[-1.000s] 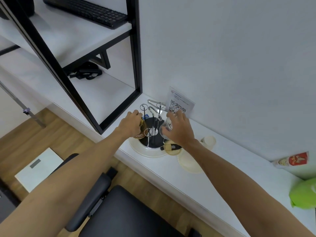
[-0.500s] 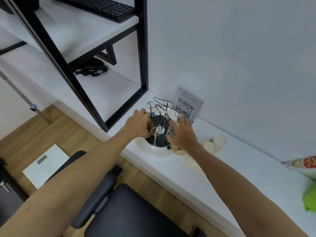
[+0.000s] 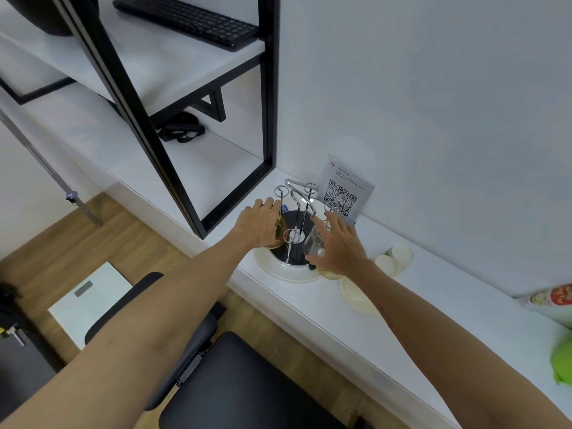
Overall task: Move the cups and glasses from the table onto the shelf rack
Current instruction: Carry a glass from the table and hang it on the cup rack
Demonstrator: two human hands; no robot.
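Black keyboard (image 3: 188,21) far left on upper white shelf board. QR-code card (image 3: 343,193) propped against wall. Black office chair (image 3: 235,382) near, below. White scale (image 3: 89,301) on wood floor, left. Green object (image 3: 561,360) at right edge.

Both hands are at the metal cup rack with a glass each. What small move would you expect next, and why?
Probably a short lowering of each glass onto a prong, then letting go. The left hand holds an amber glass beside the rack, and the right hand holds a clear glass on its other side. Whether either glass already sits on a prong cannot be told.
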